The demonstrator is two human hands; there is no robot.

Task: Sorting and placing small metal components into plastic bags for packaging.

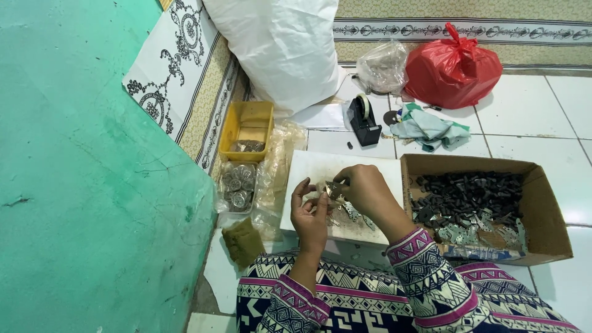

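Observation:
My left hand (310, 213) and my right hand (367, 191) meet over a white board (320, 169) on the floor. Together they hold a small metal bracket piece (335, 190), fingers pinched around it. A few more shiny metal brackets (353, 213) lie on the board just below my hands. To the right stands an open cardboard box (542, 203) filled with dark metal parts (468, 192) and silver brackets (478, 229). My patterned sleeves fill the bottom of the view.
A yellow tray (237, 126) and a clear container of round metal pieces (237, 184) sit on the left by a green wall (80, 185). A black tape dispenser (362, 120), crumpled cloth (427, 128), red plastic bag (453, 69), clear bag (382, 66) and white sack (283, 49) lie farther back.

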